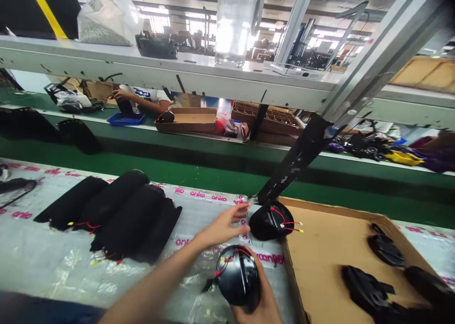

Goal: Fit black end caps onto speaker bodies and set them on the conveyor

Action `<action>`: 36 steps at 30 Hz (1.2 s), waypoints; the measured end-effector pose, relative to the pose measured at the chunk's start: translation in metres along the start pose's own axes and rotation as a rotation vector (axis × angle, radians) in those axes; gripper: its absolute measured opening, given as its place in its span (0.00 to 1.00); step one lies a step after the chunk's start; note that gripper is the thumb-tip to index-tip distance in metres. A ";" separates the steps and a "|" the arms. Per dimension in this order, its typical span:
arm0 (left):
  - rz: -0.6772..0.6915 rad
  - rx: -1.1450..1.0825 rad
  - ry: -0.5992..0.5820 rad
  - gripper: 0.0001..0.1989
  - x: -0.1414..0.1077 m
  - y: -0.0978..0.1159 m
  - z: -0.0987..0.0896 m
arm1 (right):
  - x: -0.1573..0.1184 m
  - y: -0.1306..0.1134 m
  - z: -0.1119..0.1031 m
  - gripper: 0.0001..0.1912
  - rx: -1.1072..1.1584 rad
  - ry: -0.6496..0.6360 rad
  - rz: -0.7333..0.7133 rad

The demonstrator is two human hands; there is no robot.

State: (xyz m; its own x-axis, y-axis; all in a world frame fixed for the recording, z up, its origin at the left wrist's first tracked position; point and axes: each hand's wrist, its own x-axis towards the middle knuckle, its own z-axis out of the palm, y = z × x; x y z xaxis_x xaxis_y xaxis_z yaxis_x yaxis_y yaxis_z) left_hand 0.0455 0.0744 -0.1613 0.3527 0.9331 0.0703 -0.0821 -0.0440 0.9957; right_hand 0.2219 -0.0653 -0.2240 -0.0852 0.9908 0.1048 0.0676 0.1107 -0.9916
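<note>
My right hand (pixel 265 293) is wrapped around a round black part with red wires (pixel 239 281), whose smooth face with a ridge across it is turned up toward me. Above it, my left hand (pixel 227 224) reaches out with its fingers apart and nothing in them. Close to those fingertips, a second black part with red wires (pixel 268 227) rests beside the carton's corner; I cannot tell whether the fingers touch it. Several black fabric-covered cylinders (pixel 128 215) with thin wires at their ends lie side by side on the left of the plastic-covered bench (pixel 188 272).
An open cardboard tray (pixel 320 253) on the right holds several black parts (pixel 366 286). A dark slanted post (pixel 295 158) stands behind it, under a metal shelf (pixel 199 73). Across the green belt (pixel 199 167), another person's arm (pixel 149 105) works near a blue tray (pixel 126 119).
</note>
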 end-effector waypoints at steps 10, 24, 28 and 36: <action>0.073 -0.006 0.323 0.50 -0.136 0.011 0.024 | 0.015 -0.020 0.078 0.51 0.012 0.357 0.162; -0.309 0.037 0.073 0.27 -0.102 0.081 -0.022 | 0.003 -0.023 0.033 0.41 -0.104 -0.054 -0.027; -0.281 -0.015 0.072 0.23 -0.094 0.077 -0.018 | 0.005 -0.021 0.029 0.42 -0.080 -0.042 -0.108; -0.204 0.029 0.007 0.18 -0.083 0.082 -0.009 | 0.022 -0.082 -0.035 0.23 0.100 -0.169 0.170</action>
State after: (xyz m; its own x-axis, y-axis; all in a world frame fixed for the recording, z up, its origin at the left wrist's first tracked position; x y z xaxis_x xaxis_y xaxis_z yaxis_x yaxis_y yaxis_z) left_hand 0.0011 -0.0036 -0.0861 0.3529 0.9261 -0.1337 0.0173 0.1364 0.9905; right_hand 0.2489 -0.0494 -0.1380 -0.2463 0.9667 -0.0700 -0.0024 -0.0729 -0.9973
